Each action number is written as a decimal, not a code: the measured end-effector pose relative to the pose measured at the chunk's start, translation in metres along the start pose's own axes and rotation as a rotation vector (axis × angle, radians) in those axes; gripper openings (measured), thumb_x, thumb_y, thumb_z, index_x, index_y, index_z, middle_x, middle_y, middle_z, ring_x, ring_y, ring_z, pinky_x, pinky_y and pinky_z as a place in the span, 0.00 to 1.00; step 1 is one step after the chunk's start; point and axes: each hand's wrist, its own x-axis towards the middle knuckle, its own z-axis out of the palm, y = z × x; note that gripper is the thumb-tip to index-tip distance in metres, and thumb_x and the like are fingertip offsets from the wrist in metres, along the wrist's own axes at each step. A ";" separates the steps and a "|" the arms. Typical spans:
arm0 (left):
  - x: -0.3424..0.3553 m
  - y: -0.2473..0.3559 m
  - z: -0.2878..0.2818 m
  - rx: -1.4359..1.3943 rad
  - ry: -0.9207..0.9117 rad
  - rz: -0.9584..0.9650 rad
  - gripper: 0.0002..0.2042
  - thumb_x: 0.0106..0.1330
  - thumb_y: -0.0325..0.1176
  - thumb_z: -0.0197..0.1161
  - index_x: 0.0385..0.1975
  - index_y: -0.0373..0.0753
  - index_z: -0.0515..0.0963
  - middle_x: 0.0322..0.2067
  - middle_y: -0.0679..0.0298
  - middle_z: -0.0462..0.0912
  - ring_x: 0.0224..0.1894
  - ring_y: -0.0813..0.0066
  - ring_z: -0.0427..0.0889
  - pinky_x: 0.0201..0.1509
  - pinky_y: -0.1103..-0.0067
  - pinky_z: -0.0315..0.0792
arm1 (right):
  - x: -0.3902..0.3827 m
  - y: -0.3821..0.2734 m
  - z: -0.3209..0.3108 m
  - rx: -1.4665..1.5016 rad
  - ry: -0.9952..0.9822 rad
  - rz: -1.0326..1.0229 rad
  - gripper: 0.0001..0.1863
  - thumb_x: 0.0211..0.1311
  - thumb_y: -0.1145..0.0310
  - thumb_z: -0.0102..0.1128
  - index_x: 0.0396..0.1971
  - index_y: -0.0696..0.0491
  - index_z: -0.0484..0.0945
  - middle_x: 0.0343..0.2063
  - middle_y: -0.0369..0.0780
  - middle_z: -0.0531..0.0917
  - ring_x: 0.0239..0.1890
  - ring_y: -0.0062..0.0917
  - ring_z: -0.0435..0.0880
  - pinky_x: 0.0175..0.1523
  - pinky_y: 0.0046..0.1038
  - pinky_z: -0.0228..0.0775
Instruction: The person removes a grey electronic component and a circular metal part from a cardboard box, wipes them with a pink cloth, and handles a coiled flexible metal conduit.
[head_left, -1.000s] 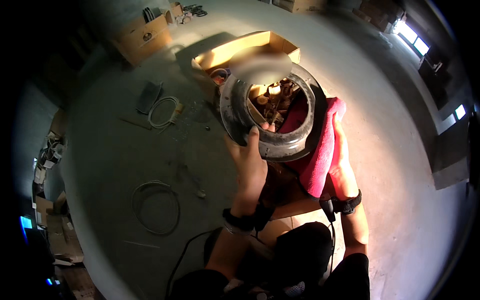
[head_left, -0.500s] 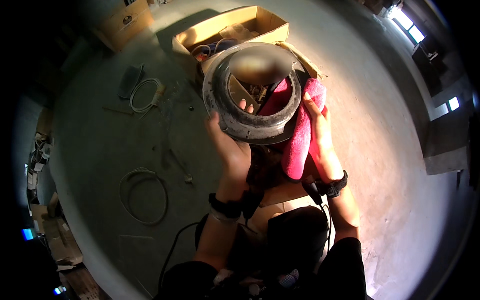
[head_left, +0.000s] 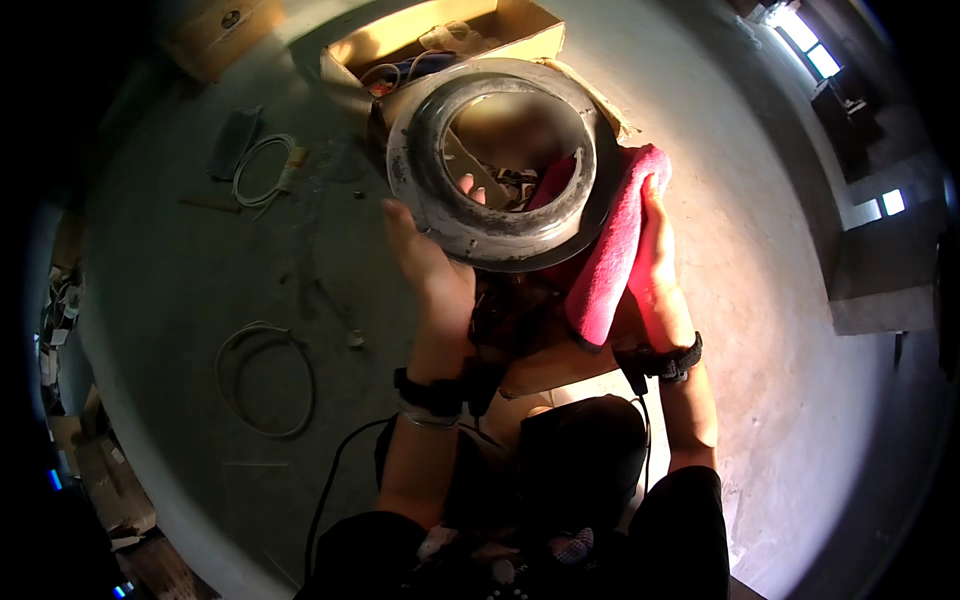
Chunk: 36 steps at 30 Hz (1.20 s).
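My left hand (head_left: 437,275) supports a round, dark grey metal ring (head_left: 420,190) from its near left side. Its fingertips show through the ring's wide opening, while the thumb stands out beside the rim. The ring's surface looks scuffed, with patchy lighter marks. At the ring's right edge, my right hand (head_left: 657,265) is closed on a folded pink cloth (head_left: 612,262) that hangs down toward me. Part of the right fingers is hidden by the cloth. More pink shows behind the ring.
An open cardboard box (head_left: 520,45) with cables and wrapping stands beyond the ring. On the floor to the left lie a coiled white cable (head_left: 265,170), a loop of hose or cable (head_left: 310,375) and a thin stick (head_left: 210,205). Another carton (head_left: 220,40) is at far left.
The pink cloth and my right hand have shifted slightly away from the ring's right edge. The ring has turned a little, and the whole view has moved slightly.
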 end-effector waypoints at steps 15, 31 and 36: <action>-0.009 0.011 -0.015 0.296 -0.133 -0.124 0.26 0.66 0.53 0.40 0.46 0.34 0.68 0.37 0.56 0.76 0.38 0.64 0.78 0.43 0.68 0.72 | 0.015 -0.094 -0.089 -0.113 -0.272 -0.201 0.23 0.65 0.54 0.39 0.53 0.55 0.64 0.48 0.39 0.74 0.47 0.26 0.73 0.54 0.27 0.64; -0.021 0.004 -0.011 0.448 -0.286 -0.088 0.23 0.68 0.48 0.37 0.41 0.31 0.69 0.26 0.52 0.79 0.24 0.67 0.80 0.28 0.76 0.77 | 0.030 -0.084 0.020 -1.190 -0.511 -0.234 0.27 0.60 0.53 0.50 0.52 0.58 0.64 0.44 0.40 0.75 0.45 0.22 0.71 0.52 0.23 0.61; -0.018 0.011 -0.012 0.447 -0.339 -0.093 0.23 0.69 0.47 0.36 0.41 0.30 0.69 0.25 0.52 0.79 0.23 0.68 0.80 0.26 0.76 0.76 | 0.022 -0.083 0.031 -1.143 -0.584 -0.270 0.31 0.56 0.51 0.55 0.53 0.57 0.63 0.44 0.41 0.75 0.47 0.25 0.71 0.54 0.26 0.61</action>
